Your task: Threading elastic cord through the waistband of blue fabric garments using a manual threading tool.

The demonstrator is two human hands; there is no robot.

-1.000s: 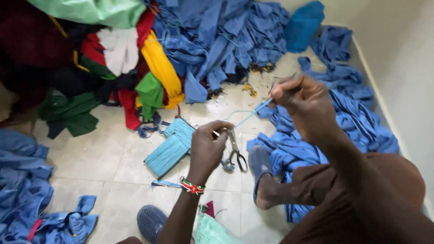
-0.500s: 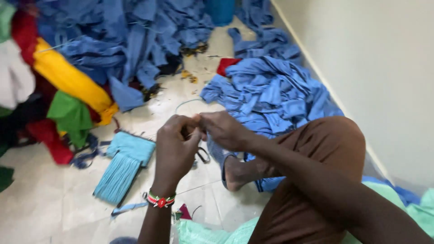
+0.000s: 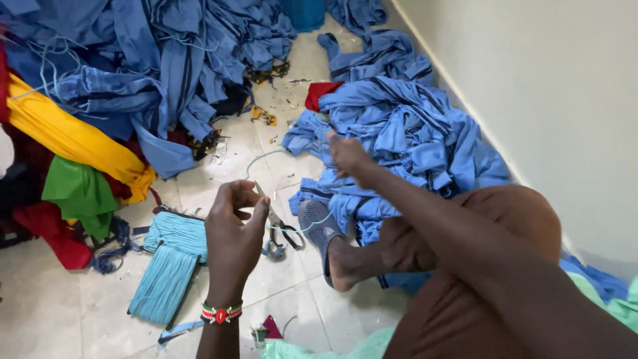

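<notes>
The left hand [image 3: 234, 229] is pinching one light blue thread [image 3: 300, 229], and the right hand [image 3: 347, 157] is gripping its other end above the floor [image 3: 266, 279]. One pair of scissors [image 3: 282, 229] is lying beneath, one bundle of thread [image 3: 166, 262] beside it.

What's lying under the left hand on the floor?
Below the left hand, scissors lie on the tiled floor beside a light blue thread bundle; the hand covers their blade tips.

The left hand [image 3: 234, 229] is pinching its fingertips together near centre, while the right hand [image 3: 348, 157] is reaching farther right, fingers closed.
</notes>
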